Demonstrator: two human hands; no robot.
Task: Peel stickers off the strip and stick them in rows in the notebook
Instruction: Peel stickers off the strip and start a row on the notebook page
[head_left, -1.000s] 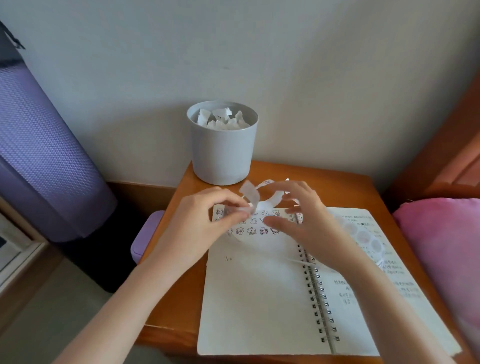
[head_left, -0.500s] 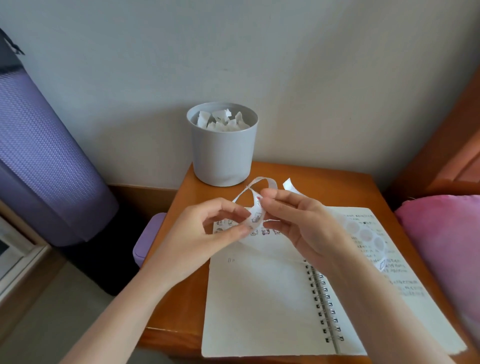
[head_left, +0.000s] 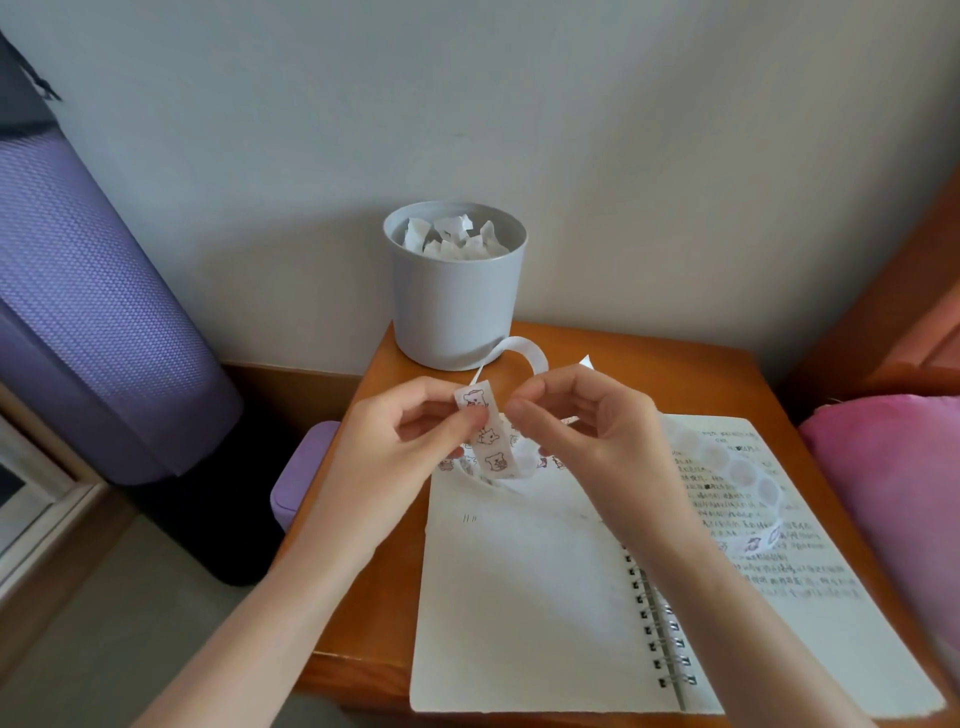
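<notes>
Both hands hold a white sticker strip (head_left: 488, 441) printed with small bear stickers, lifted above the open spiral notebook (head_left: 530, 597). My left hand (head_left: 395, 441) pinches the strip's upper end between thumb and fingers. My right hand (head_left: 587, 431) pinches the strip just to the right, fingertips almost touching the left hand's. The strip loops up behind the hands and its used part, with round empty holes (head_left: 743, 473), trails over the right page. A row of stuck stickers on the left page is mostly hidden by the hands.
A grey cup (head_left: 454, 291) full of torn white paper scraps stands at the back of the small wooden table (head_left: 374, 597). A purple box (head_left: 296, 478) sits left of the table, a purple rolled mat (head_left: 88, 322) farther left, a pink cushion (head_left: 893, 478) right.
Both hands have risen off the page with the strip. The strip now hangs upright between the fingertips, bear stickers facing me, and the hands have come closer together.
</notes>
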